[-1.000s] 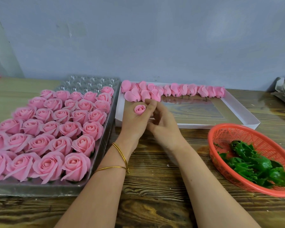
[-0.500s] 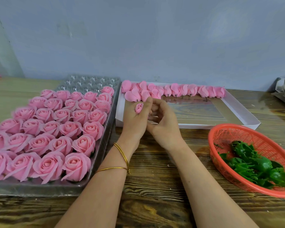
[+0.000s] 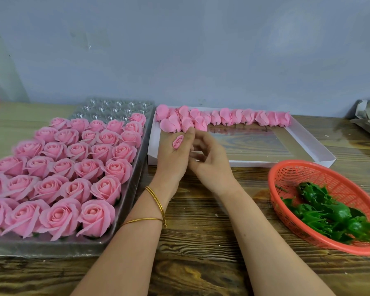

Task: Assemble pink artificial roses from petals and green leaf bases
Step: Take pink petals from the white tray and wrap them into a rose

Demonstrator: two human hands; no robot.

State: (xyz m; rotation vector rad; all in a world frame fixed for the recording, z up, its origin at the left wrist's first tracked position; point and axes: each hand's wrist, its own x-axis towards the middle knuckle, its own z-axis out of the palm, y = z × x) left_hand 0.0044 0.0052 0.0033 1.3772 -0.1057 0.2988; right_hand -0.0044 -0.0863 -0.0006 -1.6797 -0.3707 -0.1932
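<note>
**Bud [image 3: 177, 142] waiting for petals**

The left hand [image 3: 172, 159] pinches the bud between its fingers. The right hand [image 3: 210, 161] curls loosely at its 3 o'clock; whether it holds anything I cannot tell. Petals [image 3: 222, 118] lie at 12 o'clock, just beyond the fingertips. Best to grip lightly at the bud's foot and wrap each petal snug, uncreased.

Handicraft workshop: tray [image 3: 51, 247] of roses [image 3: 81, 165]
</note>
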